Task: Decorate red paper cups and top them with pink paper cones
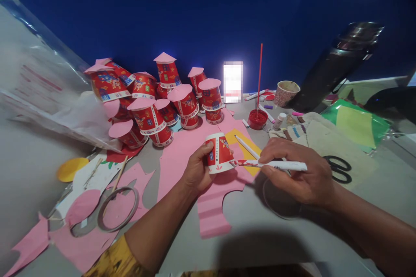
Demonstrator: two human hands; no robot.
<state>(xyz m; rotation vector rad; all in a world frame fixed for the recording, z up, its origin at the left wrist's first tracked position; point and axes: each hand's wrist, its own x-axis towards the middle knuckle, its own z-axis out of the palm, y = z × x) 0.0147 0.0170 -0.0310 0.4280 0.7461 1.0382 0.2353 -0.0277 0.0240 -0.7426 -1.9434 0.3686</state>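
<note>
My left hand (pixel 200 166) is closed around a red paper cup (pixel 218 149), its wide white rim facing down and its base up. A white marker (pixel 279 165) with a red-smeared front end is pinched in my right hand (pixel 299 173). The marker's tip meets the cup near its lower right edge. A second white marker (pixel 247 147) lies beside my right fingers, over yellow paper (pixel 238 138); whether the fingers touch it I cannot tell. Below the cup is cut pink paper (pixel 208 207) on the grey table.
Stacked red cups with pink paper tops (pixel 149 117) stand at the back left. Behind my hands is a small pot of red paint (pixel 258 119) with a stick in it. Black-handled scissors (pixel 339 169), a tape roll (pixel 118 208) and a dark bottle (pixel 338 65) are also around.
</note>
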